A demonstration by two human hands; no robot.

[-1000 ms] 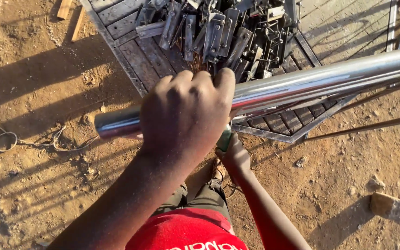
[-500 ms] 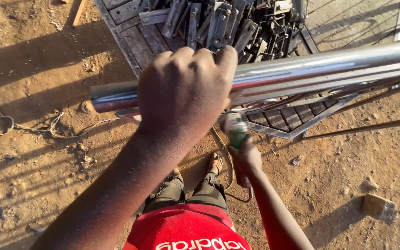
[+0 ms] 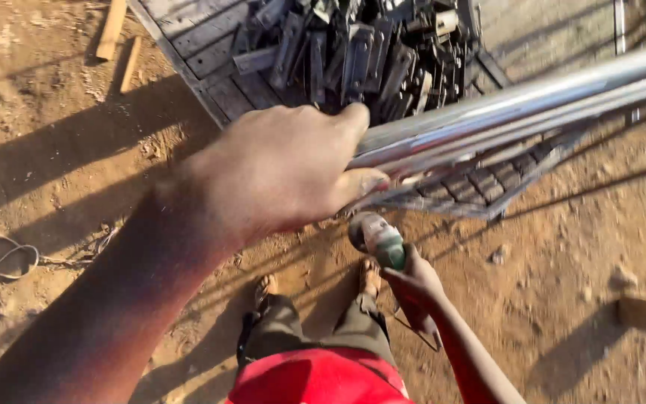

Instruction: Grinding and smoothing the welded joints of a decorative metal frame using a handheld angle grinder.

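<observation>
— Where does the work stand?

— The left hand (image 3: 278,176) is clenched over the end of the shiny steel pipe (image 3: 517,101), fingers curled round its top and the thumb pressed underneath. The pipe runs from that hand up and off to the right, crossing above a metal grid panel (image 3: 487,183) and a pallet (image 3: 211,56) piled with dark metal brackets (image 3: 360,49).

— And the other hand?

— The right hand (image 3: 413,288) grasps the body of a small green angle grinder (image 3: 375,239), held low, just below the pipe's end and close under the left thumb. I cannot tell whether the disc touches the pipe or whether it spins.

— What makes this step go well, in your view?

— I'd say a firm hold on the pipe so it can't roll, and the left thumb kept back from the disc; right now they sit very near each other. The grinder looks steadier with a straight wrist and the disc meeting the pipe squarely.

— Anything underfoot?

— Sandalled feet (image 3: 319,280) stand on bare dirt straight beneath the grinder, so sparks or a slip would fall toward them. A loose cable (image 3: 1,258) lies at the left, well apart.
</observation>
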